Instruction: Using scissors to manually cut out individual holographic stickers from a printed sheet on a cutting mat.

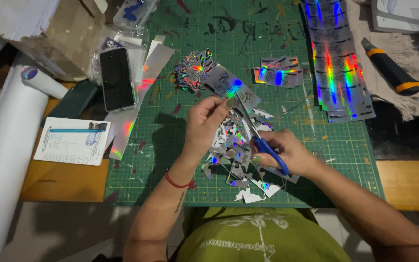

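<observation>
L hand sits mid-mat, fingers pinched shut on a holographic sticker sheet; sheet runs up and to the far right from the pinch, w/ rainbow glare on it. R hand is just right and nearer, fingers through the blue handles of the scissors, grip closed on them. Blades point far-left toward the sheet, tips at its near edge right by the L thumb. Can't tell how far the blades are open.

Under both hands: pile of offcuts, silver/holo scraps spread over the green cutting mat, which lies on the desk.

Far of the hands: small heap of cut stickers, and a short stack of sticker strips to its right. Far right: long uncut holo sheets stacked, overlapping the mat edge. Right of those, utility knife, black w/ orange, on a cloth.

Left side: phone face up, card box beyond it, white paper roll along the left edge, printed slip near it.
</observation>
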